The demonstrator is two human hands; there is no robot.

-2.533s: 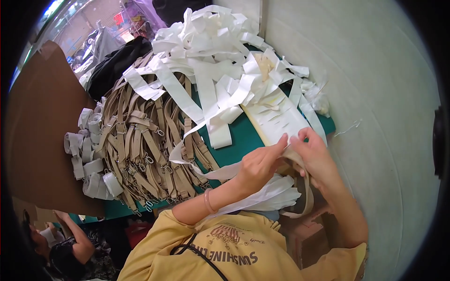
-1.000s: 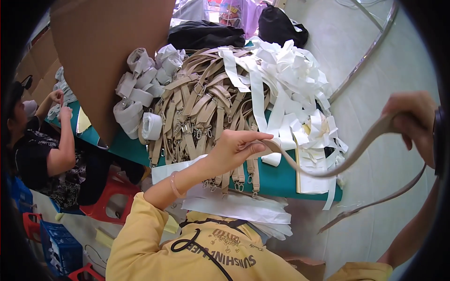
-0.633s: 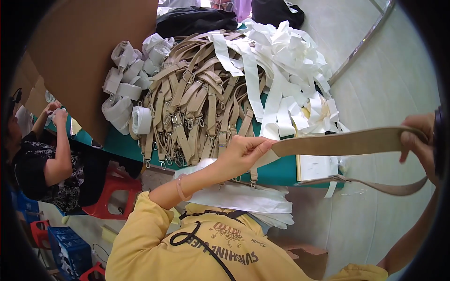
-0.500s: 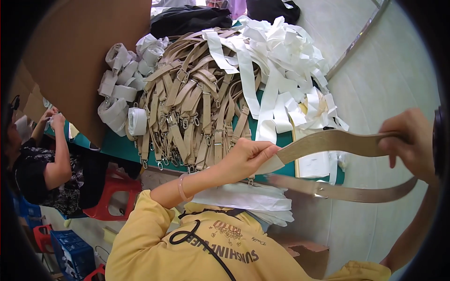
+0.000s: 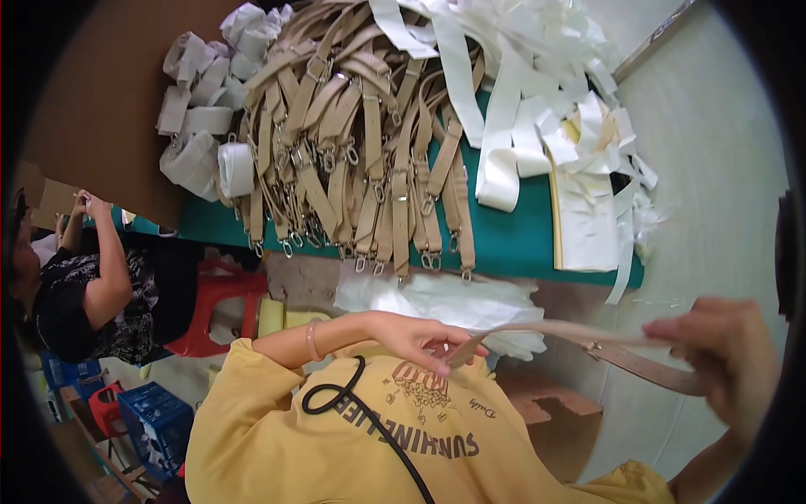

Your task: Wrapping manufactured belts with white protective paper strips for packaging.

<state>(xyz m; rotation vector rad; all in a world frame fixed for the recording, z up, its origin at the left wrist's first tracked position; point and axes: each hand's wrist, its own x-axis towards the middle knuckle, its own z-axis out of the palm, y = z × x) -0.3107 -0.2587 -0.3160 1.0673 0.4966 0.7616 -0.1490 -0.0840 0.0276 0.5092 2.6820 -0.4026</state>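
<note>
A beige strap (image 5: 564, 330) with a metal fitting is stretched between my hands, in front of my yellow top. My left hand (image 5: 420, 343) is closed on one end of it, the thumb below and the fingers curled near that end. Farther right, my right hand (image 5: 722, 357), slightly blurred, grips the strap where it doubles back in a loop. On the table beyond lies a large heap of beige straps (image 5: 369, 160), their metal clips hanging toward me.
Rolled bundles in white wrapping (image 5: 201, 122) lie left of the heap. White paper strips (image 5: 504, 126) pile up at its right on the green table (image 5: 525, 239). A cardboard box (image 5: 554, 420) stands below. A co-worker (image 5: 96, 281) sits at left near a red stool (image 5: 222, 307).
Both hands have come down and closer to my body with the strap. It now hangs lower and edge-on, and the table sits higher in view.
</note>
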